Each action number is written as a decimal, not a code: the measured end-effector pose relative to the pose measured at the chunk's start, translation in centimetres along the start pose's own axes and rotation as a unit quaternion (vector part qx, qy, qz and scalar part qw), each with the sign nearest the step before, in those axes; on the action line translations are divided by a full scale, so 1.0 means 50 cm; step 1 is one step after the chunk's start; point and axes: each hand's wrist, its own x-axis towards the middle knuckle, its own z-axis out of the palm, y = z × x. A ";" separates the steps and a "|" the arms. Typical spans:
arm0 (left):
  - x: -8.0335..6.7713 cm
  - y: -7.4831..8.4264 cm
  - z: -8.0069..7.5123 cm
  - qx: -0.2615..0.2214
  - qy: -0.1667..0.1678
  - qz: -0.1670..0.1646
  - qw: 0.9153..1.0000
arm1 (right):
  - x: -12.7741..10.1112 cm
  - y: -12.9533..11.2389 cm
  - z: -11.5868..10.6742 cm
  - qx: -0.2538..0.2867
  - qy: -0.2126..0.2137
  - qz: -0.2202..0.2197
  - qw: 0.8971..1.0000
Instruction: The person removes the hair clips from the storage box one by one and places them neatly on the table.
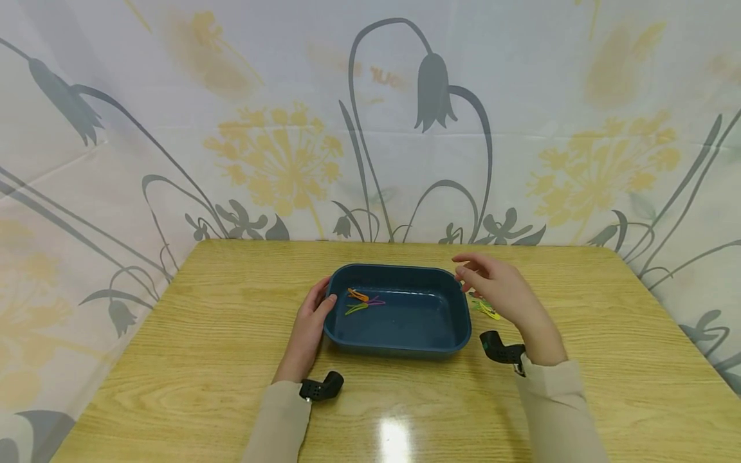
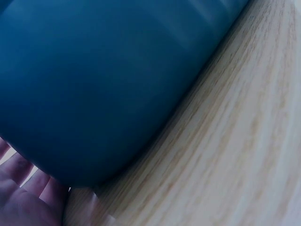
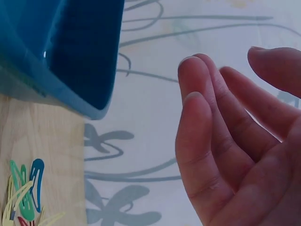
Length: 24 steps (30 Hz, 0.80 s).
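One bin (image 1: 399,351), ringed by worktop (image 1: 220,321), is gripped at its left edge by the left hand (image 1: 307,328). Three clips (image 1: 361,297) are contained. Thumb and fingers are parted on the right hand (image 1: 496,286).

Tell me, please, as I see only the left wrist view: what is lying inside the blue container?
Observer: Inside the blue container, near its left end, lie clips in orange, purple and yellow-green.
Operator: Thank you. Does the right hand hold something?
Observer: No, the right wrist view shows nothing in its fingers.
Operator: Are there also clips outside?
Observer: Yes, a small pile of clips lies on the table, to the right of the container.
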 end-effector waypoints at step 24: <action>0.017 -0.033 -0.003 -0.006 0.000 0.016 1.000 | 0.050 -0.043 0.059 0.023 -0.084 -0.059 0.994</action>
